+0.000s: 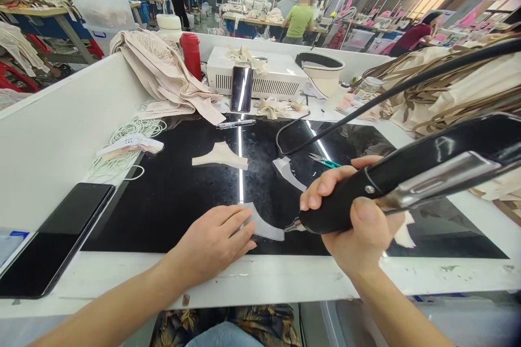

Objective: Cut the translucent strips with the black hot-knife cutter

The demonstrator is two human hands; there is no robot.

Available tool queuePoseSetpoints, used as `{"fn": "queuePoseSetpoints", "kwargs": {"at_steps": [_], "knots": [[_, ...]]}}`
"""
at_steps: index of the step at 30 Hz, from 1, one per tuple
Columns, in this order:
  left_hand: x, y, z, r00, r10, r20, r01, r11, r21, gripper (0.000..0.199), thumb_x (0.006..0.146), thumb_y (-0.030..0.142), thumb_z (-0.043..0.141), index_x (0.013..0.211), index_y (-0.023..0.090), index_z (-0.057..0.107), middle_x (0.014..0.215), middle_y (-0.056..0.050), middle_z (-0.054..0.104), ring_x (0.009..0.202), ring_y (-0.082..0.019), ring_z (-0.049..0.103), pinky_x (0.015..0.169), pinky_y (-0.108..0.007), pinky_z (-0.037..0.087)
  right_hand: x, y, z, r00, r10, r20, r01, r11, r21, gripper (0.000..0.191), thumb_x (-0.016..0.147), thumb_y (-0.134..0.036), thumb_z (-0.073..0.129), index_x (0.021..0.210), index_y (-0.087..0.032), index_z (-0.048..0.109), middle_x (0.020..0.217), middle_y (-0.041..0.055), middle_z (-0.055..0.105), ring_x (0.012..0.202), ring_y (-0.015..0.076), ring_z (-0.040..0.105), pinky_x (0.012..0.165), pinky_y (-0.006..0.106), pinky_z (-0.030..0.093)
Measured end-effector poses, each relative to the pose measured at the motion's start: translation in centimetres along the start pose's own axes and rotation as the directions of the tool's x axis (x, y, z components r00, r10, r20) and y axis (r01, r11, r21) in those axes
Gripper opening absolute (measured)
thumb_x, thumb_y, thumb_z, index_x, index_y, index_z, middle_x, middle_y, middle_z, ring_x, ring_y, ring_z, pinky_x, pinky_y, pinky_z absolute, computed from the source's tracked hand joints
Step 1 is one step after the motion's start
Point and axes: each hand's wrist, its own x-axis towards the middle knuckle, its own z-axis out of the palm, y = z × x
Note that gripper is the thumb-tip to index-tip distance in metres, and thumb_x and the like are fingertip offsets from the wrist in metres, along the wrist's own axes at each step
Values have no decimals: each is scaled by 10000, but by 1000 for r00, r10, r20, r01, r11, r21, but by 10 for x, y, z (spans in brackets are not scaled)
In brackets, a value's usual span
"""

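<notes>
My left hand (217, 233) lies flat with its fingers spread over the left end of a curved whitish piece (266, 226) on the glossy black board (195, 195). In my right hand (362, 222) is a thick black handheld tool (337, 203) with a metal lever and a cable. The tool's metal tip is at the right end of that piece. Another pale curved piece (288, 172) lies behind the tool, and a cream piece (220, 155) rests farther back on the board. Part of a light scrap (405, 232) shows to the right of my right wrist.
Teal-handled snips (324, 161) and pens (236, 124) lie on the board. A large black tablet (52, 238) is at the left, by pale green cord (106, 165). Behind stand a phone (241, 89), a white vented box (260, 76) and a red bottle (190, 57). Fabric is piled on both sides.
</notes>
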Motion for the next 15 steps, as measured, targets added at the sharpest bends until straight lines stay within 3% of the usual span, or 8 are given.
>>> {"fn": "queuePoseSetpoints", "kwargs": {"at_steps": [15], "knots": [[-1,0,1,1000,-8,-17,8,1000,-12,255,1053,283,511,1106,106,686,1163,-106,748,1078,-250,710,887,-394,613,-2,-1,4,999,16,-29,-16,1000,-25,399,777,-392,823,1078,-276,588,730,-46,641,513,143,589,458,297,531]]}}
